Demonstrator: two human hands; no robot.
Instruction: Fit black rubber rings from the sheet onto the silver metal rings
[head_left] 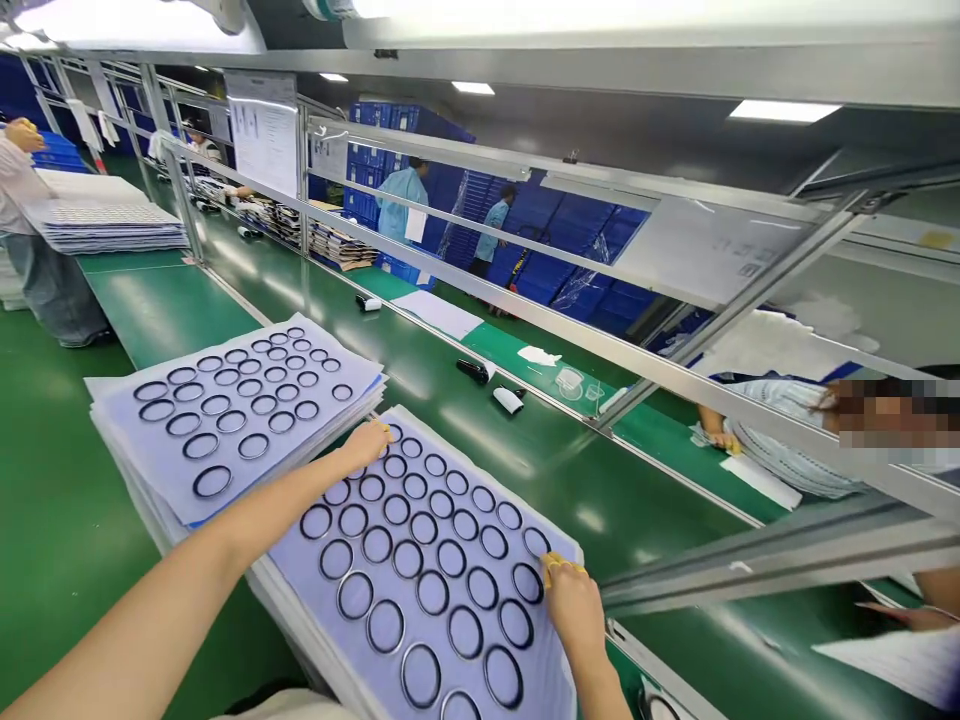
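1. Your yellow-tipped left hand [366, 446] and right hand [574, 598] curl at eleven and three o'clock on the white paper sheet [490, 622]; pinch can't be told.
2. Round black rings [465, 563] lie between, beside both: left's three o'clock, right's nine.

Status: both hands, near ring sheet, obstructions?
Left hand at far-left edge, right hand at right edge; grips unclear. Near ring sheet flat atop its stack. Metal rail beside right hand, not visibly blocking.

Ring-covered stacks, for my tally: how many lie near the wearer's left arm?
2: the right stack, left hand at its edge, and the left stack beside it.
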